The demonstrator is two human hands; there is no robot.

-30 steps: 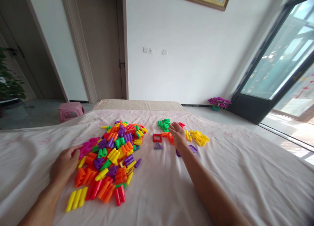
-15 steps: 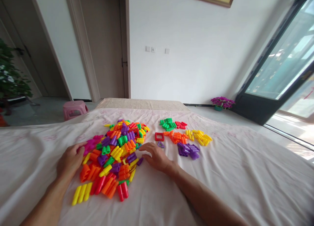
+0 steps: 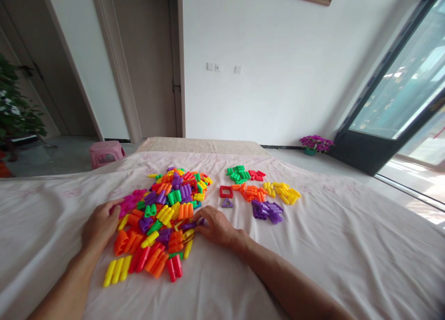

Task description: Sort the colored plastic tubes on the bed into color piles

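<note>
A heaped pile of colourful plastic tube-shaped building blocks [image 3: 166, 213] lies on the cloth in front of me. My right hand [image 3: 217, 225] is at the pile's right edge, its thumb and fingers closed on a purple building block [image 3: 188, 226]. On the pile's left side, my left hand [image 3: 100, 225] is closed against magenta building blocks [image 3: 131, 202]; its fingertips are partly hidden, and the grip seems to be on one of them. Just beyond my right hand lie a red square frame [image 3: 226, 188] and a small purple triangular frame [image 3: 227, 202].
To the right are colour groups of blocks: green [image 3: 239, 174], red [image 3: 257, 175], orange [image 3: 249, 192], yellow [image 3: 283, 192] and purple [image 3: 267, 211]. A pale wrinkled cloth [image 3: 295, 259] covers the surface. A pink stool [image 3: 107, 154] stands on the floor beyond, left.
My right hand has shifted slightly left and down and closed on a purple block, which has turned at the pile's edge. The small triangular frame now lies fully in view. My left hand has barely moved.
</note>
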